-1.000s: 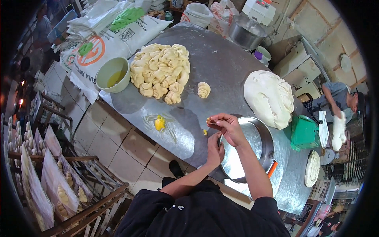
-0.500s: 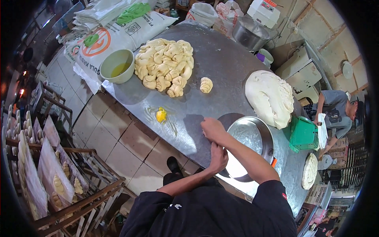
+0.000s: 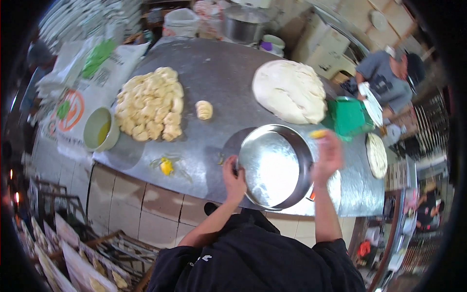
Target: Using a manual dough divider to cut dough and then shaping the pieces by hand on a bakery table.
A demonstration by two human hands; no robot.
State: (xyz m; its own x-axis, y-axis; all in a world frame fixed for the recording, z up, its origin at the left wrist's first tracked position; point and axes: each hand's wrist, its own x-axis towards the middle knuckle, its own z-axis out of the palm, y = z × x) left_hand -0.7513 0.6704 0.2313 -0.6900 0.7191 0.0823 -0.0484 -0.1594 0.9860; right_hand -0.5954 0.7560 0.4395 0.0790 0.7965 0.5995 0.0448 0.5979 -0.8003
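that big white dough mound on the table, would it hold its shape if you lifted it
Probably not: the big dough mound lies slumped and spread flat on the metal table, so it would likely sag and stretch. Its bulk suggests it is heavy. The table's sheen hints at oil, so it may slide if pushed.

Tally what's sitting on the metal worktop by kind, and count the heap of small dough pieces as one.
Round shiny metal pan: 1
Pale green bowl of yellow oil: 1
Large white dough mound: 1
Heap of small dough pieces: 1
Lone small dough piece: 1
Yellow smear: 1
Total: 6
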